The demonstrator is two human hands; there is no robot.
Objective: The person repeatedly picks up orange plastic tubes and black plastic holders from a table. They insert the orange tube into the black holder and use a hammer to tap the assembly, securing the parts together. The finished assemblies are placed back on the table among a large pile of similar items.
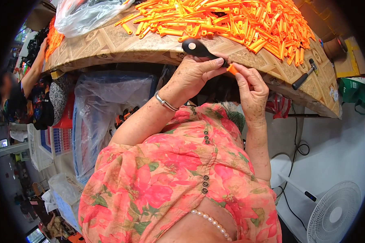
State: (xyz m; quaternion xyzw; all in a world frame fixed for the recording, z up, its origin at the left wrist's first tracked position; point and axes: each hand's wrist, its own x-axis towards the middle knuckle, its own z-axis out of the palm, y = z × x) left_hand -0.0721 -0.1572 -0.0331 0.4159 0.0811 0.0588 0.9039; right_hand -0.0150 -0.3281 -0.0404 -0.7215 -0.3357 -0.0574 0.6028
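Left hand (194,73) raised at the counter (109,42) edge, grip closed round a black handle (196,47) whose rounded end, with a pale round spot, juts up over the patterned top. Right hand (251,87) just beside it, thumb and forefinger pinching a small orange piece (232,69) right at the near end of the handle; touching or merely close, cannot tell. Silver bracelet (165,101) on the left wrist. Heaped across the far counter, a big pile of orange parts (239,20), long and narrow, a few strays spilled toward the near edge. Clear plastic bag (83,14) slumped on the counter's left end, crumpled, with something orange showing through. Small hammer (305,75) with black handle lying on the right end, well apart from the hands. Brown tape roll (335,46) beyond the counter's right end, beside flat yellow-brown cartons (351,60); green crate (353,91) just below them. Under the counter on the left, a large clear bag (97,117) lining a blue bin, dark and orange bits inside. White fan (332,212) on the floor at lower right, black cable (296,150) looping nearby. Another person's arm (34,69) reaching up at far left toward more orange parts.
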